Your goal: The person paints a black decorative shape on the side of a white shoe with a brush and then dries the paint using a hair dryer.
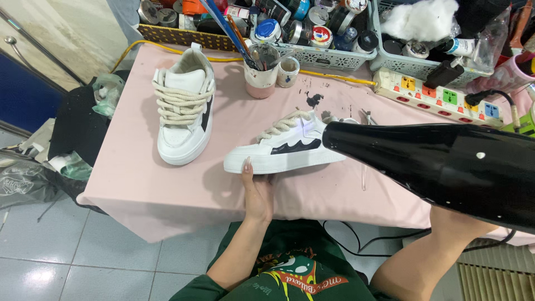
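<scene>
A white sneaker with a black wavy stripe and cream laces [284, 150] lies on its side on the pink-covered table [139, 189]. My left hand [256, 192] grips its sole from the near edge, thumb up against the rubber. A large black hair dryer [446, 167] fills the right of the view, its nozzle close to the sneaker's heel end. My right hand is hidden behind the dryer body; only the forearm [451, 245] shows rising to it. The matching sneaker [184, 117] stands upright to the left, untouched.
A pink cup of brushes [262, 72] and a small jar [288, 71] stand behind the shoes, beside black paint spots [314, 100]. Baskets of paint pots [323, 56] and cotton [421, 19] line the back. A power strip [440, 95] lies at the right. Dark bags [78, 122] hang off the left.
</scene>
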